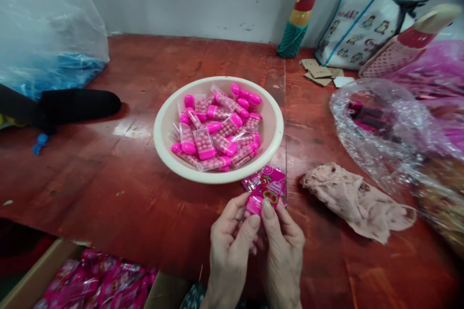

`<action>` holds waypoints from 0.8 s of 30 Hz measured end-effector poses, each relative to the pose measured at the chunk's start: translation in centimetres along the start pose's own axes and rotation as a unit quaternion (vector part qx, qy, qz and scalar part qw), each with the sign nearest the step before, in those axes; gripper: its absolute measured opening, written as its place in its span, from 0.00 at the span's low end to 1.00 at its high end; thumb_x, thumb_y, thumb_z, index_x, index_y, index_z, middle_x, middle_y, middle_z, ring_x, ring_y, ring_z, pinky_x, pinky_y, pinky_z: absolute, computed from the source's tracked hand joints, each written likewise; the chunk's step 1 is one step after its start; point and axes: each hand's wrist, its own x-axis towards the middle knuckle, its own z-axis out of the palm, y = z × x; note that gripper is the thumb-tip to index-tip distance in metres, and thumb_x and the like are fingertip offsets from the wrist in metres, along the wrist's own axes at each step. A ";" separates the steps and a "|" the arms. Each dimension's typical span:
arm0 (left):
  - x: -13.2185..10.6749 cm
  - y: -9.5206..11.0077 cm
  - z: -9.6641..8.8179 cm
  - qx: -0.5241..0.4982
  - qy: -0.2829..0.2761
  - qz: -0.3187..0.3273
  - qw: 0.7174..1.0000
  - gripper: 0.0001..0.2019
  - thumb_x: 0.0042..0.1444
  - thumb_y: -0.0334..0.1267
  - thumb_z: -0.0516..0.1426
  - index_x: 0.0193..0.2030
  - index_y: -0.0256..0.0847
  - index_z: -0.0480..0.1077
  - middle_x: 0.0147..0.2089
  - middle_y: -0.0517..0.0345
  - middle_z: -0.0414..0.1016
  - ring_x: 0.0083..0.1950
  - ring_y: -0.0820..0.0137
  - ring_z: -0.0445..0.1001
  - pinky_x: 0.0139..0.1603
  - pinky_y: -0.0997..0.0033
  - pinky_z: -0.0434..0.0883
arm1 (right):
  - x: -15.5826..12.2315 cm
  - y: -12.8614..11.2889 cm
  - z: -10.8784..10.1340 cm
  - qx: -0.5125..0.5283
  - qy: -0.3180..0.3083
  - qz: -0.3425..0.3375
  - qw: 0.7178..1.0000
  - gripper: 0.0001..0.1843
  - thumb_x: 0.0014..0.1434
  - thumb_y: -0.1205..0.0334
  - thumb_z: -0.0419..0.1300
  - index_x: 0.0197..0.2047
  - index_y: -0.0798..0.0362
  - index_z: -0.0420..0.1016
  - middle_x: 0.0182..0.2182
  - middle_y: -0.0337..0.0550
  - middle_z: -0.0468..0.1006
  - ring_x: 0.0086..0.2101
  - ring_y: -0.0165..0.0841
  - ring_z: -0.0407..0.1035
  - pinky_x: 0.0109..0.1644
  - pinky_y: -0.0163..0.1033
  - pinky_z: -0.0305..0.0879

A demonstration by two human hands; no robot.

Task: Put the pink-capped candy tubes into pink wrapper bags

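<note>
Pinched in the fingers of my left hand (230, 241) is a small clear candy box with a pink cap (254, 204) and pink balls inside. My right hand (283, 246) is closed beside it, thumb on a shiny pink printed wrapper (270, 197) that touches the cap. Whether the box is inside the wrapper I cannot tell. More printed wrappers (277, 175) lie just beyond my fingers, against the bowl. The cream bowl (159, 137) holds many more pink-capped candy boxes (204, 142).
At lower left is a cardboard box (39, 263) of pink wrapped packets (94, 282). A crumpled cloth (357, 200) and clear plastic bag (406, 125) lie right. Bottles (295, 21), a tote bag (357, 26) and cardboard scraps (319, 70) stand behind. A black object (79, 107) lies left.
</note>
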 end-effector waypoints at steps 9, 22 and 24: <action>0.1 -0.8 -0.4 0.079 0.062 0.096 0.990 0.09 0.50 0.37 0.60 0.39 0.40 0.73 0.29 0.59 0.75 0.26 0.76 0.68 0.27 0.81 0.66 | -1.2 1.0 0.0 0.053 0.009 0.101 0.993 0.18 0.44 0.52 0.68 0.37 0.53 0.79 0.36 0.44 0.81 0.38 0.36 0.73 0.45 0.39 0.68; -0.2 -0.5 0.7 0.015 0.063 0.041 0.997 0.17 0.48 0.36 0.61 0.47 0.40 0.69 0.34 0.56 0.75 0.23 0.77 0.67 0.25 0.80 0.66 | -0.7 0.8 -0.4 -0.008 0.077 0.032 0.997 0.18 0.43 0.50 0.68 0.32 0.56 0.80 0.27 0.45 0.81 0.28 0.35 0.74 0.33 0.37 0.72; -0.3 -0.7 0.9 0.012 0.086 0.055 0.995 0.16 0.48 0.36 0.62 0.45 0.40 0.71 0.38 0.54 0.76 0.29 0.74 0.71 0.32 0.78 0.69 | -1.2 1.3 -0.4 -0.031 0.060 0.032 0.997 0.19 0.46 0.50 0.66 0.35 0.56 0.80 0.32 0.48 0.82 0.34 0.40 0.75 0.39 0.41 0.72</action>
